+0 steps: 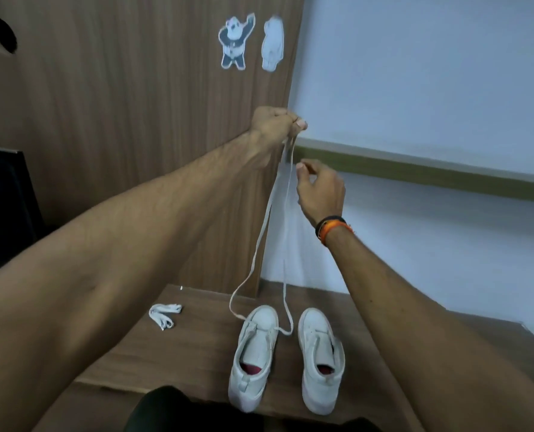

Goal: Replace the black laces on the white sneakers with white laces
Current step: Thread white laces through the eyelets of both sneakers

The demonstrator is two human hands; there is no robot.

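Left hand (273, 121) is pinching both ends of the white lace (261, 241) high above the worktop (178, 363), fingers clamped on it. Right hand (320, 190) is hovering just below beside the strands, fingers loosely curled, apparently holding nothing. The lace is running down to the left sneaker (253, 357), looped through its front eyelets; the right sneaker (320, 360) is sitting beside it, unlaced. A spare lace bundle (165, 314) is lying left of the shoes. No black laces in view. The lace looks light, limp and flat, so likely to twist; best gripped near the tips for evening the ends and threading. The sneaker is light and may shift under pull.
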